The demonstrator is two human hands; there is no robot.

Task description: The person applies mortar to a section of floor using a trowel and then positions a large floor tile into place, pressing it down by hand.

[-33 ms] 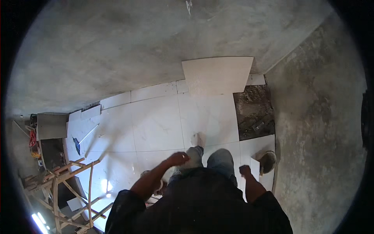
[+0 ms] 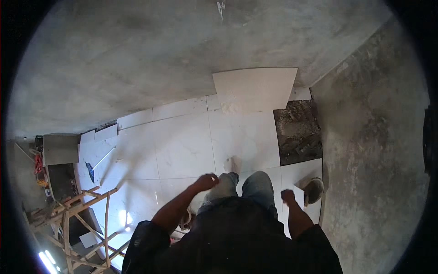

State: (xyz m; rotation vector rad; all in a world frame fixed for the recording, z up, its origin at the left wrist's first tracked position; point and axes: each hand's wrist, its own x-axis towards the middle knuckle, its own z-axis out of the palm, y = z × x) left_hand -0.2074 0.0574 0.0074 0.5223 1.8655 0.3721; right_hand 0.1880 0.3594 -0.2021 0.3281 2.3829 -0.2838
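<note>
Bent at the elbow, my left arm brings my left hand beside my left knee, its fingers curled closed. My right hand hangs to the right of my right knee, also closed. Whatever either hand may hold is hidden inside the fingers. Nearest the right hand are a narrow white tile piece and a round bucket by the right wall; I see no contact. Farther off, a large tile leans against the far wall, its ridged pale back toward me. One bare foot shows on the white tiled floor.
Right of the laid tiles lies a rectangular pit of dark, rough soil. Wooden trestle-like framing stands at the left, with a blue-headed, long-handled tool on the floor beyond it. Grey bare walls close off the far and right sides.
My left hand has shifted slightly left and away from me, off the knee. My right hand is a touch farther away. The leaning tile and the floor things stay put.
</note>
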